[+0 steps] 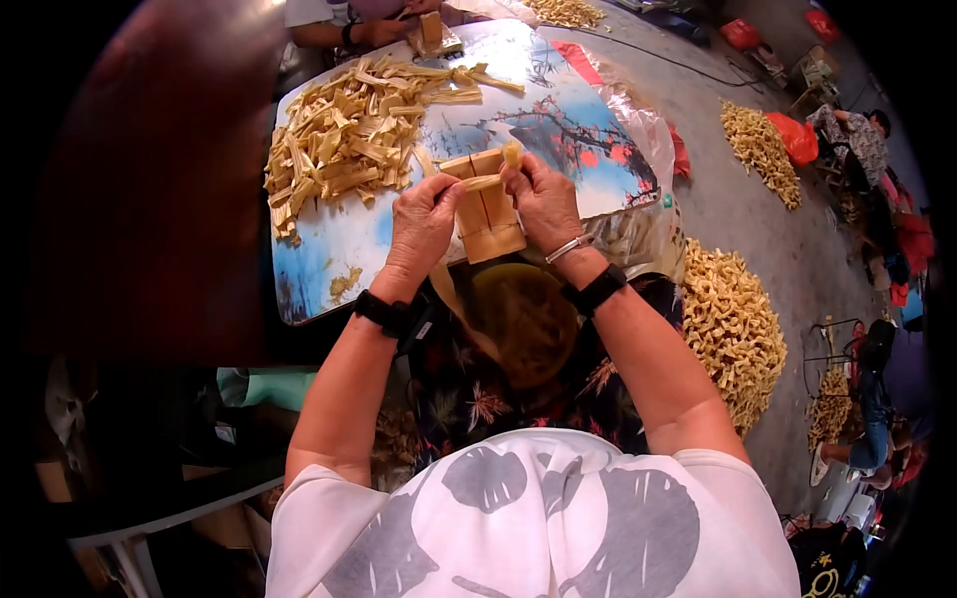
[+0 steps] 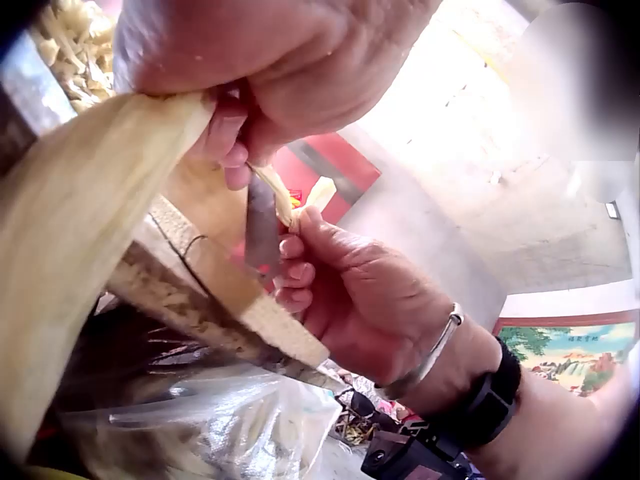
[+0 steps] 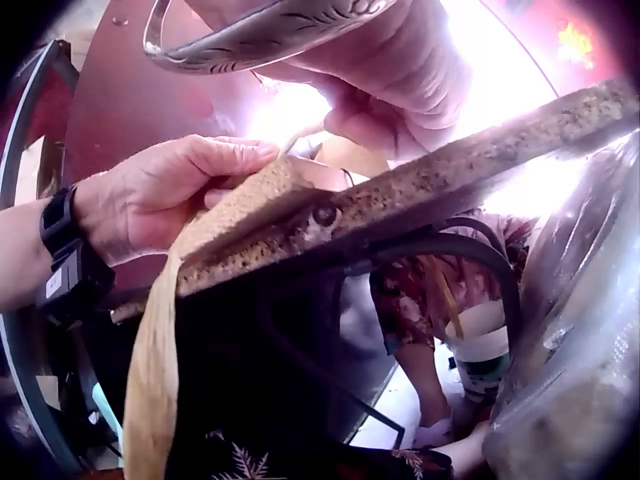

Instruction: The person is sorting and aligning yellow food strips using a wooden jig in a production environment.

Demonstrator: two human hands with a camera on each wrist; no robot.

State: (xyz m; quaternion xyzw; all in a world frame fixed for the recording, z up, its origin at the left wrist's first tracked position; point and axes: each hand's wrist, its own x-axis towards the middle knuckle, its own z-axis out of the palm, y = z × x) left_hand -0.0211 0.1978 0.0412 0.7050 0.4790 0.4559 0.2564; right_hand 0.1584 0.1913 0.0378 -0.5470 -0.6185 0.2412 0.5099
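A pale yellow strip is stretched between the two hands, above a small wooden block frame at the table's near edge. The left hand pinches one end between thumb and fingers; a long tail of the strip hangs from it, also visible in the right wrist view as a hanging strip. The right hand pinches the other end, and a short folded piece sticks up past its fingertips. In the left wrist view the right hand holds the strip's end.
A heap of loose strips covers the left of the painted table. A round basin is below the near edge. Piles of knotted pieces lie on the floor to the right. Another person's arm is across the table.
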